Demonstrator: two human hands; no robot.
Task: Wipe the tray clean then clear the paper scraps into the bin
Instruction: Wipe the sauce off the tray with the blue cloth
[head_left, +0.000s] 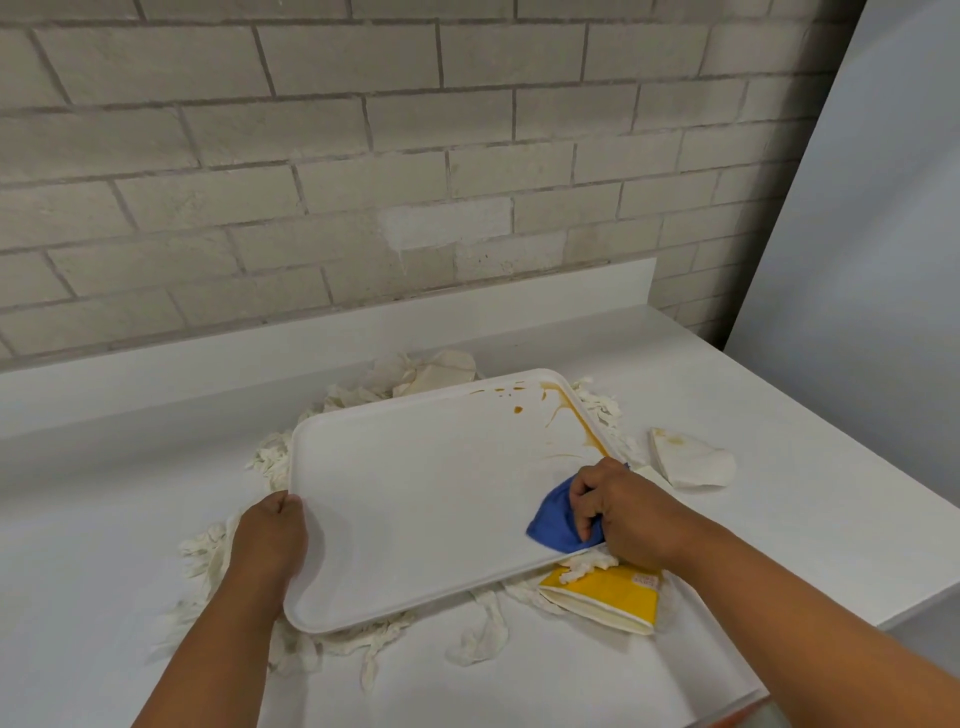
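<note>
The left hand (270, 535) clamps the white rectangular plastic tray (415, 499) steady on the counter (727, 395); right-hand fingers (584, 501) clench a crumpled blue cloth (556, 522); brown smears (566, 410) lie just beyond them, likely wiped next.

Head view, down onto counter (675, 364)

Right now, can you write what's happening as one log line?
step: wiping | left hand: holds white plastic tray edge | right hand: grips blue cloth | brown stain: remains | torn paper scraps: uncleared
</note>
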